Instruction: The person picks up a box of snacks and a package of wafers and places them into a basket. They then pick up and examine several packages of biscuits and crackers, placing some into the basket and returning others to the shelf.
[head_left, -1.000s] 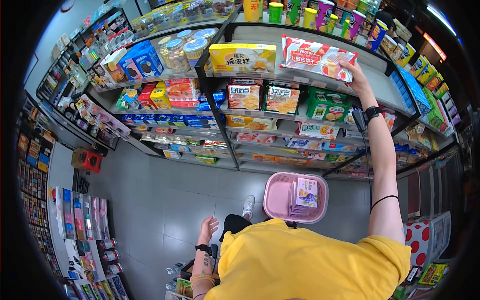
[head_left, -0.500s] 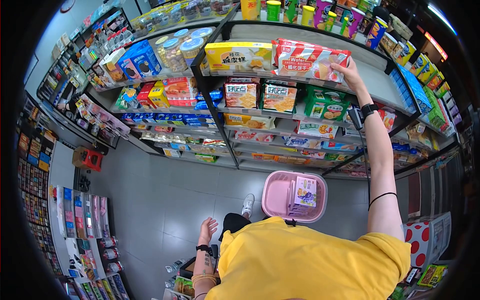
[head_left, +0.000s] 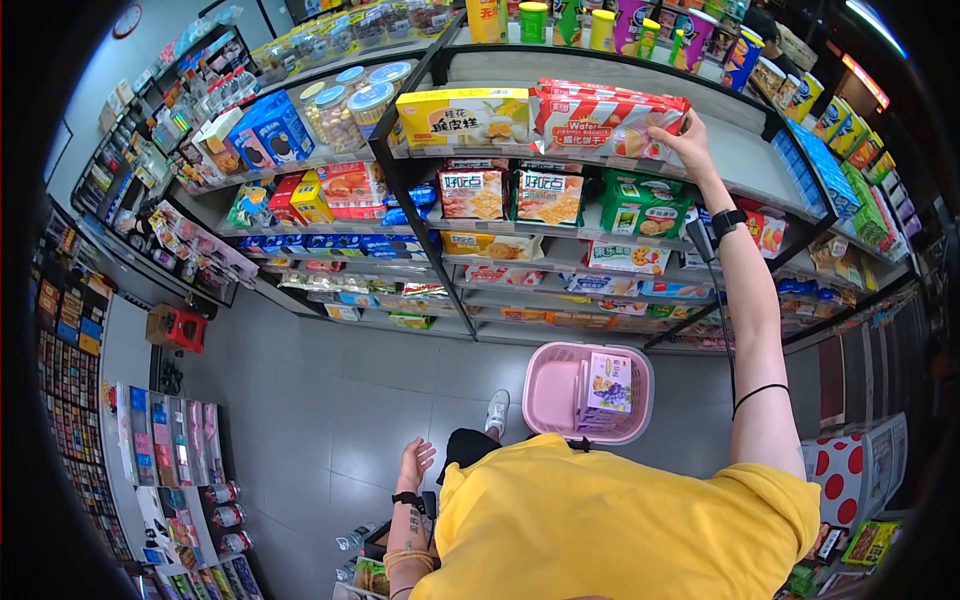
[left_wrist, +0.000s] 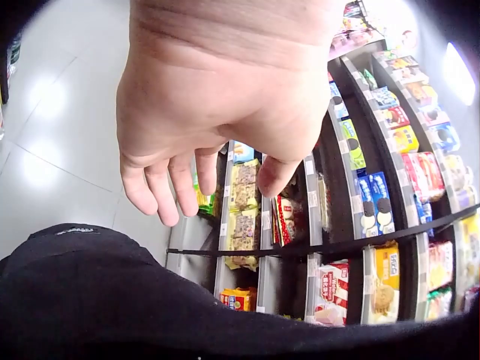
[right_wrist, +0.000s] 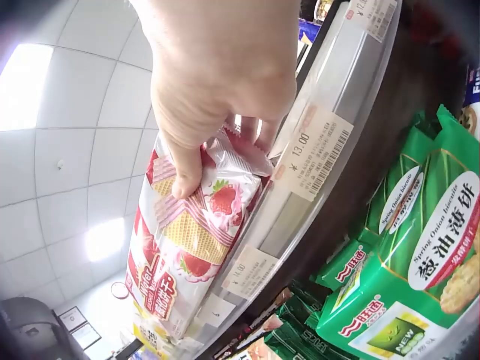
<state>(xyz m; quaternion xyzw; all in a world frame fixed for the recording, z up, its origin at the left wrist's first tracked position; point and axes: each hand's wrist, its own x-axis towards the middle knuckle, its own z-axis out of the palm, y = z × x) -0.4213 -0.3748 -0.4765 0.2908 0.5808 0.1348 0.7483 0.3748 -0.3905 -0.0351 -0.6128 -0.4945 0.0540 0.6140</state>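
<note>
My right hand (head_left: 683, 150) pinches the right end of a red and white pack of wafer biscuits (head_left: 590, 122), thumb on its printed front. The pack stands on the upper shelf (head_left: 745, 170), directly right of a yellow box (head_left: 463, 117). More red and white wrapping shows along its top, behind the front face. In the right wrist view the pack (right_wrist: 187, 240) leans along the shelf edge, over the price tags (right_wrist: 311, 154). My left hand (head_left: 416, 460) hangs low beside my body; in the left wrist view its fingers (left_wrist: 180, 184) are loosely bent around nothing.
A pink basket (head_left: 540, 400) with purple boxes (head_left: 607, 385) in it sits on the floor in front of the shelves. Green biscuit packs (head_left: 643, 203) fill part of the shelf below. Plastic jars (head_left: 370, 105) stand left of the black upright post (head_left: 410, 205).
My right hand has brought the wafer pack left and down onto the shelf, up against the yellow box. My left hand has stayed about where it was.
</note>
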